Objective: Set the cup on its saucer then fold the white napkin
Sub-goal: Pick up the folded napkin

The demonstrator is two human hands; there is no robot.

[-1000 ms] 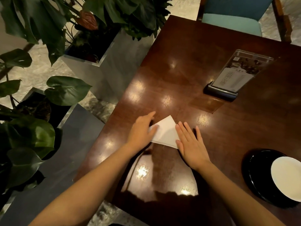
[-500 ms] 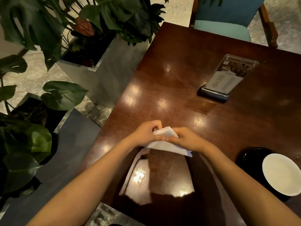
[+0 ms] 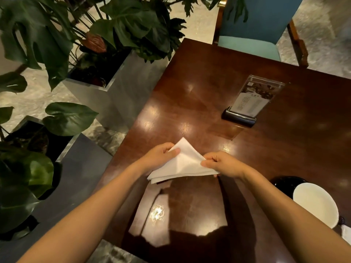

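The white napkin (image 3: 183, 164) is folded into a layered triangle and held just above the dark wooden table (image 3: 218, 103), its peak pointing away from me. My left hand (image 3: 161, 156) pinches its left edge. My right hand (image 3: 222, 163) pinches its right corner. A white cup (image 3: 315, 204) sits on a black saucer (image 3: 284, 184) at the right edge of the table, seen from above.
A clear menu stand on a black base (image 3: 248, 103) rests on the table beyond the napkin. A teal chair (image 3: 254, 29) stands at the far side. Grey planters with large-leaved plants (image 3: 106, 54) line the table's left edge.
The napkin lay flat under both open palms a second ago. Both hands then closed on it and have lifted it, spreading it wider between them.
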